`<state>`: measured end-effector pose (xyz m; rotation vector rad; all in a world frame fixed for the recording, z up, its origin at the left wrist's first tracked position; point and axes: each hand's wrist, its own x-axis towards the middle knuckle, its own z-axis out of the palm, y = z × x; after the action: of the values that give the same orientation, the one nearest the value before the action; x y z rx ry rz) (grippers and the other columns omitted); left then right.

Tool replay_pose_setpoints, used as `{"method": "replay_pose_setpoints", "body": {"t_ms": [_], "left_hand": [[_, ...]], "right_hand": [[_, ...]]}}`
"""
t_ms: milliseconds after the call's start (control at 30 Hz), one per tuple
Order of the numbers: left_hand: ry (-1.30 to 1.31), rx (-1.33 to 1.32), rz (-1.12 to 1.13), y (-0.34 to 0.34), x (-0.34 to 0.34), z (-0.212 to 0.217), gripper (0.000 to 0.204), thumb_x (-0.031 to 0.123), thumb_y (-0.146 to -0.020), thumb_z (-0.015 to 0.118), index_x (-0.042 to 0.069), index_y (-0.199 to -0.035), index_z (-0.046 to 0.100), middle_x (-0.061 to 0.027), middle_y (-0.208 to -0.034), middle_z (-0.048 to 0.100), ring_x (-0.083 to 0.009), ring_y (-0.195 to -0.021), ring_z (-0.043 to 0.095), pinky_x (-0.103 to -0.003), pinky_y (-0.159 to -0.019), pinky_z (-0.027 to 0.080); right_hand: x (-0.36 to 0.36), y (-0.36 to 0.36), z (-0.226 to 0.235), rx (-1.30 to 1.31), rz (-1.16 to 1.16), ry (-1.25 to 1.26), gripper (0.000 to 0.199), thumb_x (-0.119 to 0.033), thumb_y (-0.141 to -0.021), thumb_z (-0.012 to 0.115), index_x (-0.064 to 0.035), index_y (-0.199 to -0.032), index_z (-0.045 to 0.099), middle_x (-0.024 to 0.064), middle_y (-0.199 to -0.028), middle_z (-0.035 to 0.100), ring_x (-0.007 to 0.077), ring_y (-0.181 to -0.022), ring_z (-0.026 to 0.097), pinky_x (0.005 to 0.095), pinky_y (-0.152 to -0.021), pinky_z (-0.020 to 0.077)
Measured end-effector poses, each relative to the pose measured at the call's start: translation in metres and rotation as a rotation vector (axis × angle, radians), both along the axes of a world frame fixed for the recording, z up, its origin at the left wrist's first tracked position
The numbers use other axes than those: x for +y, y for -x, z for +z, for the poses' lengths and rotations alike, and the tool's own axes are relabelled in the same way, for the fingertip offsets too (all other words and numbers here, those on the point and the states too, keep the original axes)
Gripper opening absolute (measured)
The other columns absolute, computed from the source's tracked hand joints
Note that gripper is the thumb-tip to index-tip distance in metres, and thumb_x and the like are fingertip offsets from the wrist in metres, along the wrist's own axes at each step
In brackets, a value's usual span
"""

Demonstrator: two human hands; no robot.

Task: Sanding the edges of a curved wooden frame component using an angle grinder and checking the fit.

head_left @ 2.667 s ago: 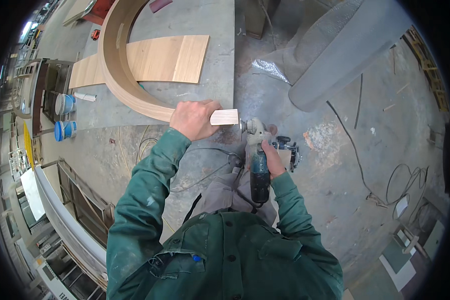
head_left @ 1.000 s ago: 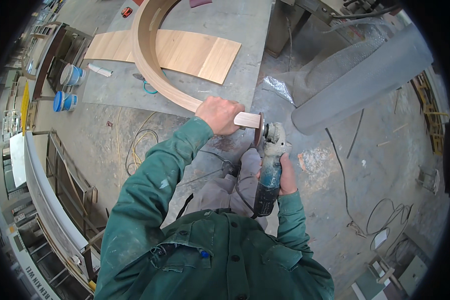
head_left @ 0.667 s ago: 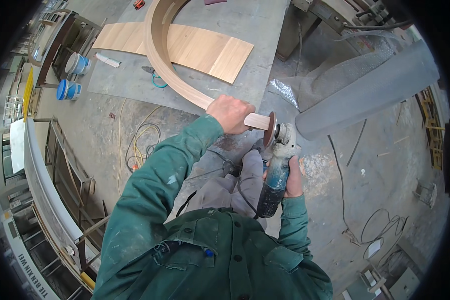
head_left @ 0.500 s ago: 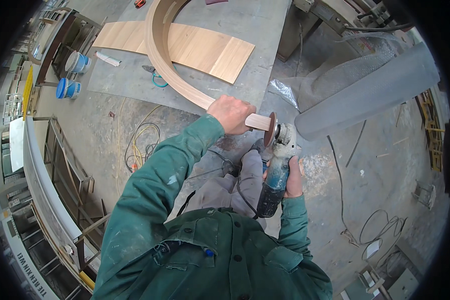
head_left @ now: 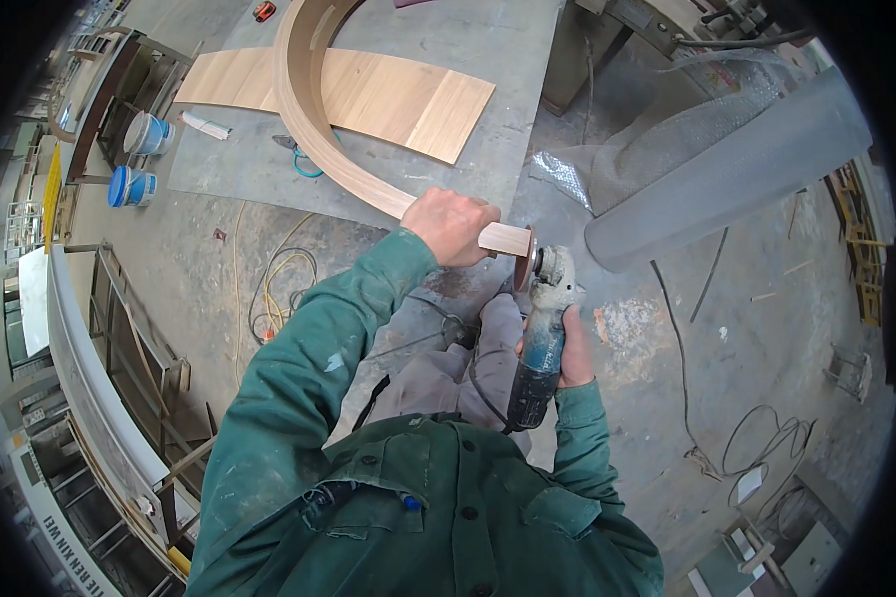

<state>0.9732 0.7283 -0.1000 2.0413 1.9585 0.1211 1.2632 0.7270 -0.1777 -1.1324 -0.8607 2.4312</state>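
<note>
A long curved wooden strip (head_left: pixel 354 179) arcs from the far side of the table toward me. My left hand (head_left: pixel 450 227) is wrapped round it close to its near end, which sticks out to the right of my fist. In my right hand (head_left: pixel 573 348) is an angle grinder (head_left: pixel 542 343), gripped by its teal and black body with the head pointing away from me. Its reddish-brown disc (head_left: pixel 525 261) stands edge-on against the end of the strip. The fingers under the grinder are mostly hidden.
Under the strip, a wide wooden panel (head_left: pixel 408 99) lies on a grey sheet (head_left: pixel 239 159), near teal-handled pliers (head_left: pixel 304 164). A big translucent plastic roll (head_left: pixel 727 174) lies at the right. Cables (head_left: pixel 284 284) coil on the floor, and blue-and-white buckets (head_left: pixel 132 186) stand left.
The grinder and my right hand have shifted slightly left, along with my left hand and the strip's end. The disc remains at the strip's end. The whole view has also moved a little.
</note>
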Motion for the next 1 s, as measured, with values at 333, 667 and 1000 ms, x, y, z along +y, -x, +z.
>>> {"method": "replay_pose_setpoints", "body": {"t_ms": [333,667,1000], "left_hand": [[-0.080,0.026,-0.017,-0.001,0.001,-0.007,0.021,0.034,-0.077,0.071,0.016,-0.088,0.068,-0.0037,-0.083,0.070,-0.0287,-0.073,0.070,-0.043,-0.062,0.055],[-0.060,0.035,-0.017,-0.003,0.002,-0.002,0.019,0.030,-0.076,0.070,0.018,-0.091,0.071,-0.0033,-0.081,0.072,-0.0270,-0.071,0.070,-0.042,-0.060,0.055],[-0.012,0.048,-0.003,-0.005,0.001,0.003,0.022,0.030,-0.077,0.068,0.014,-0.092,0.070,-0.0073,-0.089,0.073,-0.0304,-0.082,0.071,-0.045,-0.070,0.057]], "right_hand": [[-0.005,0.002,-0.051,-0.023,-0.062,0.173,0.065,-0.061,-0.100,0.042,0.0007,-0.114,0.057,0.0141,-0.086,0.067,0.0279,-0.065,0.070,0.0392,-0.058,0.0588],[-0.005,0.006,-0.096,0.008,-0.041,0.244,0.057,-0.058,-0.100,0.044,-0.0045,-0.114,0.057,0.0140,-0.082,0.067,0.0289,-0.060,0.069,0.0413,-0.055,0.0596],[-0.025,-0.034,-0.056,-0.057,-0.168,0.210,0.048,-0.045,-0.098,0.055,0.0004,-0.111,0.057,0.0162,-0.083,0.066,0.0323,-0.061,0.069,0.0436,-0.057,0.0599]]}}
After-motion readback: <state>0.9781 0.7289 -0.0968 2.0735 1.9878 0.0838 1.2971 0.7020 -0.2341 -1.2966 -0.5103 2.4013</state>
